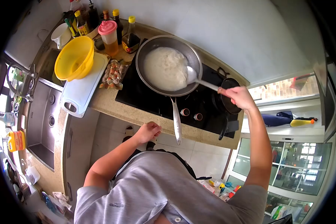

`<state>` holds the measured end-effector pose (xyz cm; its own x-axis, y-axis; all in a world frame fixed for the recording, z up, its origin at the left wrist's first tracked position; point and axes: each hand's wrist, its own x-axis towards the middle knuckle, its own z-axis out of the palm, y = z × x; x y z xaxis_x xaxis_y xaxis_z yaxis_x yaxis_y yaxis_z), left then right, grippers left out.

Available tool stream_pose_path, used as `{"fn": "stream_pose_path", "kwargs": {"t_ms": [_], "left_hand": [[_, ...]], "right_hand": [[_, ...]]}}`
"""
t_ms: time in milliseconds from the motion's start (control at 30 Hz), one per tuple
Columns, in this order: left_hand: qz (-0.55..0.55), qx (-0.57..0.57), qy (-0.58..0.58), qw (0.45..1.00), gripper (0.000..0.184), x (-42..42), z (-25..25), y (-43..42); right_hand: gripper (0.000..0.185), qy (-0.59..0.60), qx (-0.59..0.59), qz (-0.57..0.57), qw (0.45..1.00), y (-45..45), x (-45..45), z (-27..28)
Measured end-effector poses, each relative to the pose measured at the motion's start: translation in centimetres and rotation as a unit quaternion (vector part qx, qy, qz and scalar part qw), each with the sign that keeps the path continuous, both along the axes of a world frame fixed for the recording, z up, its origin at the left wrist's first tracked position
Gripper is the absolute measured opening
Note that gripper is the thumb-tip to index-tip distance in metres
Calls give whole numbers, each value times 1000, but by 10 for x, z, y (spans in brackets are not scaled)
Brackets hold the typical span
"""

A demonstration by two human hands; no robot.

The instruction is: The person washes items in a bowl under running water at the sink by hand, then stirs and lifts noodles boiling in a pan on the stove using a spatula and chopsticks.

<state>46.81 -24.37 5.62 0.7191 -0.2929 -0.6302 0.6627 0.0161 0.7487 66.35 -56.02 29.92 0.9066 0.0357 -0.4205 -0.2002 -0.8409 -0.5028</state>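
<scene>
Holding: ladle (pixel 209 85) clasped in the right hand's (pixel 240 98) closed grip
Ladle bowl: dipped into cloudy white liquid (pixel 160 71)
Frying pan (pixel 193 56): set on cooktop (pixel 158 107)
Left hand (pixel 148 132): loosely curled near counter (pixel 132 115)

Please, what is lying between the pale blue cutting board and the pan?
A pack of food pieces, then some black hob; the head view shows this.

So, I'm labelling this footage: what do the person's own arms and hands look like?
The left hand and right hand are bare, with no gloves or watch in sight. The short grey sleeves end above the elbows.
</scene>
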Motion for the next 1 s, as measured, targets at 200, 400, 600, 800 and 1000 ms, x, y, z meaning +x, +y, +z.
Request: {"fn": "stream_pose_path", "kwargs": {"t_ms": [200, 400, 600, 800, 1000], "left_hand": [[129, 21, 32, 991, 30, -35, 7, 47], [264, 29, 48, 963, 31, -82, 15, 100], [445, 59, -91, 889, 36, -29, 34, 218], [589, -37, -44, 806, 72, 93, 36, 333], [622, -69, -113, 772, 43, 97, 8, 371]], "right_hand": [[27, 172, 321, -74, 928, 16, -11, -106], [27, 89, 426, -127, 892, 55, -39, -139], [28, 7, 408, -161, 899, 46, -46, -141], [30, -158, 252, -130, 946, 56, -70, -152], [34, -187, 94, -150, 966, 44, -96, -155]]}}
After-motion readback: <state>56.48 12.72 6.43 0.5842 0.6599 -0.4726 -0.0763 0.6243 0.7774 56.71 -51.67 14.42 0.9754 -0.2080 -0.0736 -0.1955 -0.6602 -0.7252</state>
